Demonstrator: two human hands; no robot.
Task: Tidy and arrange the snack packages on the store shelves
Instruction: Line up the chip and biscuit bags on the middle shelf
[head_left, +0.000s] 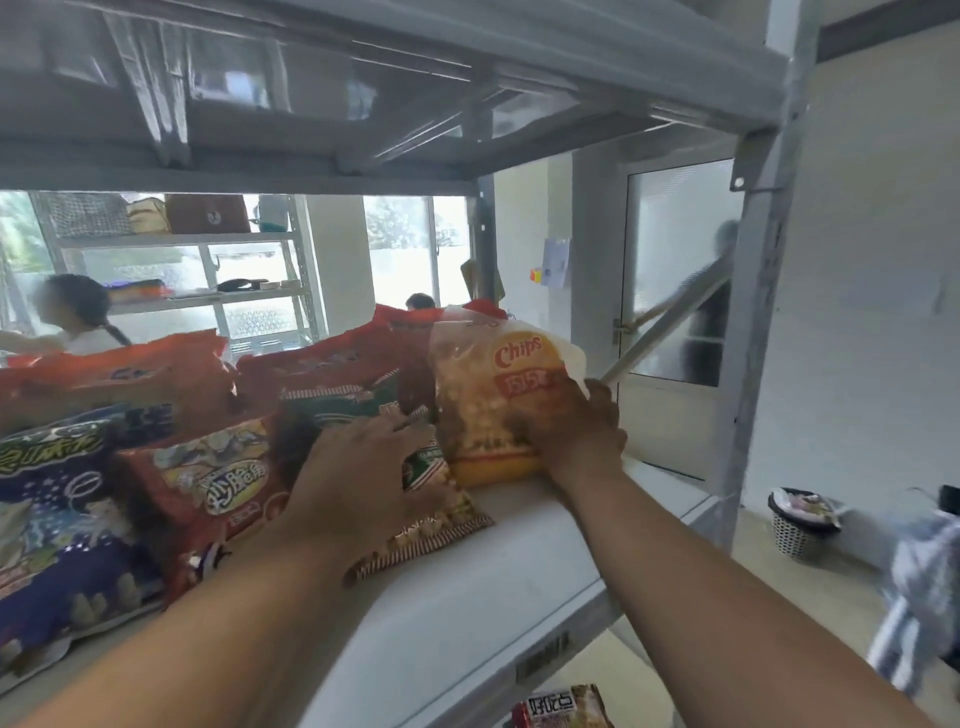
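Two bare forearms enter from 6 and 7 o'clock, with no sleeves, watch or bracelets showing. The left hand (358, 478) and right hand (582, 436) wear no gloves or rings. Nails are too blurred to make out.

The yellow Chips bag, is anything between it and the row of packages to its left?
Nothing visible separates them. The Chips bag, held upright by the right hand, already stands against the green-and-red package, on which the left hand rests.
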